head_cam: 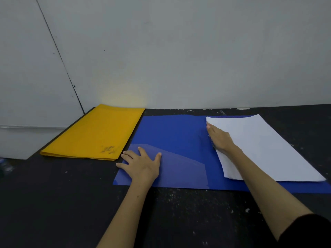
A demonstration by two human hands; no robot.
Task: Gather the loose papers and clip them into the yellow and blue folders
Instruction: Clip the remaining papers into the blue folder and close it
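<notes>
— Two folders lie in front of you on a dark, paint-flecked table (53, 203) that runs up against a plain grey wall (179, 51); a lighter panel (26, 86) closes off the corner to your left.

— Which way do they run?

— Your yellow folder (93, 133) is closed, flat at the back left, its long axis running away from you toward the wall and leaning a little to the right. Your blue folder (172, 140) is opened out flat, just beside it, so its long side runs left to right across the table.

— And what's inside?

— On the right half of the blue one sits a white stack of papers (265, 147), long axis angled from the back left toward your near right. The yellow one shows nothing of its contents (it's shut).

— Your hands?

— Your left hand (141, 165) lies flat with fingers spread on the blue folder's left leaf. Your right hand (219, 138) rests on the papers' left edge at the spine; whether its fingers grip anything there I can't tell.
</notes>
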